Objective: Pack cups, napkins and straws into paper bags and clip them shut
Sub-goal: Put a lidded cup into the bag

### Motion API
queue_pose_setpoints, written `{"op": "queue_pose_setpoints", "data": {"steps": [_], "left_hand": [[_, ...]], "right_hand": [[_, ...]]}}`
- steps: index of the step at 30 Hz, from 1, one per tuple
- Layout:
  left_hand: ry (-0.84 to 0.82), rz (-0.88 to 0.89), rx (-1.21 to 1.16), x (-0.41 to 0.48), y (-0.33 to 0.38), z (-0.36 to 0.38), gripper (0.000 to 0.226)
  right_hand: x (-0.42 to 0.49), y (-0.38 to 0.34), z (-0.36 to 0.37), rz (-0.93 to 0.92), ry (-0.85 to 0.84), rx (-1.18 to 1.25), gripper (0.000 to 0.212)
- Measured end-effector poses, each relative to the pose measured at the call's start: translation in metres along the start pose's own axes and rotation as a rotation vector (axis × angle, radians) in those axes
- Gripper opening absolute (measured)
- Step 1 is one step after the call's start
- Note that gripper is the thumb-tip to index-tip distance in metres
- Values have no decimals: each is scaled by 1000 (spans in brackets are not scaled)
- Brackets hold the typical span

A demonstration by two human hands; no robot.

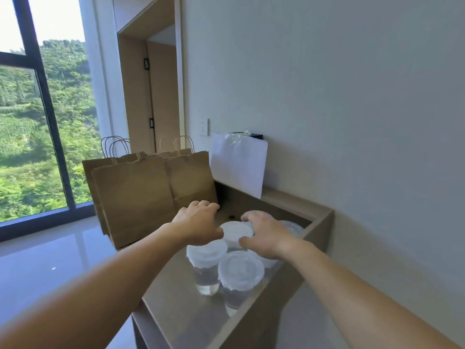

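Several clear plastic cups with white lids stand close together on the grey counter (181,311). Two near ones (206,258) (241,270) hold clear liquid. My right hand (265,235) grips the lid of the middle cup (236,231), thumb on its near edge and fingers over its far edge. My left hand (198,220) rests beside that same cup on its left, fingers spread and pointing away, thumb at the lid's edge. Brown paper bags (136,197) with twisted handles stand upright at the counter's far left end; a second group (191,177) leans behind them.
A white sheet or packet (239,165) leans against the wall on a raised tan ledge (289,202), with a dark box (255,135) behind it. A wall socket (204,127) sits above. A large window (37,122) and glossy floor lie to the left.
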State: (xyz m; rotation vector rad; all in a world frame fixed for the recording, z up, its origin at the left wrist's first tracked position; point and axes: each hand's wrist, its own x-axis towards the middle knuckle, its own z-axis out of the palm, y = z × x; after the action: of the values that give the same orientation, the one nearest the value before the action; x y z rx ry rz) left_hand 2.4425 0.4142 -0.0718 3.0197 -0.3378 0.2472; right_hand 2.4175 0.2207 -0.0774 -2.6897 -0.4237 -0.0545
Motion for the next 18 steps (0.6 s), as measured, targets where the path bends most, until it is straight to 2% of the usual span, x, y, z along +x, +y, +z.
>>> {"op": "queue_pose_setpoints", "data": {"steps": [5, 10, 12, 15, 18], "left_hand": [[-42, -56, -14, 10, -52, 9, 74], [-75, -75, -50, 14, -81, 21, 76], [-74, -76, -55, 16, -88, 24, 77], [-72, -71, -58, 18, -94, 28, 76], [-72, -62, -57, 21, -93, 29, 75]], "right_hand": [[39, -33, 38, -28, -200, -68, 88], [65, -52, 53, -71, -315, -123, 109], [70, -56, 55, -65, -359, -182, 108], [72, -59, 60, -67, -406, -239, 89], [70, -61, 62, -71, -431, -303, 97]]}}
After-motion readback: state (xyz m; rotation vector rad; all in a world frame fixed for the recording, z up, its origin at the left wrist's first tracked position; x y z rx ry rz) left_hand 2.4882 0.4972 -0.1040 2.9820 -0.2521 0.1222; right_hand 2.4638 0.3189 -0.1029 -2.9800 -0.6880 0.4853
